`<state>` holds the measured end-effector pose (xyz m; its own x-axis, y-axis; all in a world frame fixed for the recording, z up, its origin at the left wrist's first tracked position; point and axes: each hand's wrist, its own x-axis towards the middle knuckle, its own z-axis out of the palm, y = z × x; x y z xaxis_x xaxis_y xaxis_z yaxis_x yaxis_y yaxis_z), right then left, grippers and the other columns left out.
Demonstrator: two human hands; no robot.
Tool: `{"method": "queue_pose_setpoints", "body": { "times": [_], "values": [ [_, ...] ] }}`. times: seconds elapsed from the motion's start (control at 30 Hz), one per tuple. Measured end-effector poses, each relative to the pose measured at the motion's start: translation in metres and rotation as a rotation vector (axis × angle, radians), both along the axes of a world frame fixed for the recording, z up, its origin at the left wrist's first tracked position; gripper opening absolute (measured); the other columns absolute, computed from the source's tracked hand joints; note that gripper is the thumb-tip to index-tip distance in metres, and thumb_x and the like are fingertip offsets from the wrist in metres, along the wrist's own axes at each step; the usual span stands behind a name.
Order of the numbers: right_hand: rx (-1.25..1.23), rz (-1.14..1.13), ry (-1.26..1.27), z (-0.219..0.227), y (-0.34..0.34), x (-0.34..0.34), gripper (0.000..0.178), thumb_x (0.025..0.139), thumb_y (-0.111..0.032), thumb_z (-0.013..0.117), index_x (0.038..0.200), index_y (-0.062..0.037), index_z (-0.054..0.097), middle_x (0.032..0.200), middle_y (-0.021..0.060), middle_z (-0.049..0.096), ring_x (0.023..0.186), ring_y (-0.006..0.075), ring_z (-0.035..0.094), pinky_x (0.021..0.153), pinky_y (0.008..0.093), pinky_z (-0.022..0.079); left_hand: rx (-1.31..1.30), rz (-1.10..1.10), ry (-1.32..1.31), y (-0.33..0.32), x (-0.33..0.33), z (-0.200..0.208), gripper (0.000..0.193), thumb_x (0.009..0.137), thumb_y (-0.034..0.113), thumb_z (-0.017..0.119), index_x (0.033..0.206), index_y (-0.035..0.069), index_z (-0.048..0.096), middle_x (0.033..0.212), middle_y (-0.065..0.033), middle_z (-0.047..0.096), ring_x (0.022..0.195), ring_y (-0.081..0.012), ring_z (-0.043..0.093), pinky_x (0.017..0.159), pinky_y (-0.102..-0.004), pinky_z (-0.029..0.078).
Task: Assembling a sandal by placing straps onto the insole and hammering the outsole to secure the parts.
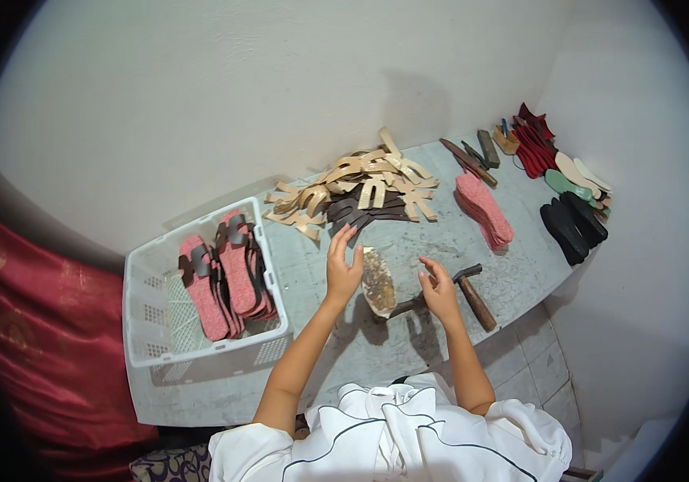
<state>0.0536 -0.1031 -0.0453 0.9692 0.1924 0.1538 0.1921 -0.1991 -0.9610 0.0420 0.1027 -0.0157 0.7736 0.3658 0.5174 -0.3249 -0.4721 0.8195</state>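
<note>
My left hand (344, 270) is raised over the table with its fingers stretched out and nothing in it. To its right is a worn, sole-shaped block (377, 281), mottled brown with a pale rim. Past the block, my right hand (439, 292) is held with thumb and fingers apart, also holding nothing. A hammer (478, 302) with a wooden handle lies just right of that hand. Between the hands, a dark bar (407, 305) shows beside the block's lower end; its far part is hidden by my right hand.
A white plastic basket (209, 353) with pink-soled sandals (240, 277) stands left. Cream straps (360, 165) and dark straps (364, 210) are heaped at the back. Right lie pink soles (482, 210), black soles (573, 229), red pieces (533, 153) and a knife (466, 161).
</note>
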Motion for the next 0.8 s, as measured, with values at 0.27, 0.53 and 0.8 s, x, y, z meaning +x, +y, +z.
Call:
{"method": "queue_pose_setpoints", "body": {
  "times": [0.27,0.53,0.8],
  "values": [
    [-0.284,-0.199,-0.212,-0.034,-0.066,0.045,0.030,0.081,-0.010,0.052,0.109,0.0005,0.051,0.108,0.0168,0.053,0.104,0.0300,0.049,0.089,0.0342,0.036,0.346,-0.266,0.095,-0.088,0.032,0.024,0.024,0.082,0.019,0.054,0.103,0.007,0.057,0.104,-0.0074,0.058,0.099,-0.0261,0.053,0.086,-0.0409,0.034],
    [-0.486,-0.507,-0.225,-0.065,-0.133,0.085,0.047,0.078,-0.012,0.053,0.122,-0.0020,0.038,0.122,0.0206,0.039,0.114,0.0367,0.037,0.094,0.0407,0.031,0.172,-0.475,0.298,-0.152,0.044,-0.015,0.025,0.081,0.020,0.054,0.101,0.007,0.057,0.104,-0.0088,0.057,0.094,-0.0256,0.055,0.082,-0.0406,0.037],
    [-0.759,-0.569,-0.178,-0.076,-0.170,0.150,0.054,0.079,-0.025,0.054,0.126,-0.0050,0.036,0.132,0.0229,0.028,0.124,0.0443,0.021,0.099,0.0569,0.016,0.188,-0.437,0.226,-0.168,0.055,-0.028,0.024,0.080,0.016,0.055,0.100,0.004,0.058,0.101,-0.0124,0.058,0.084,-0.0275,0.058,0.061,-0.0285,0.045]
  ]
}}
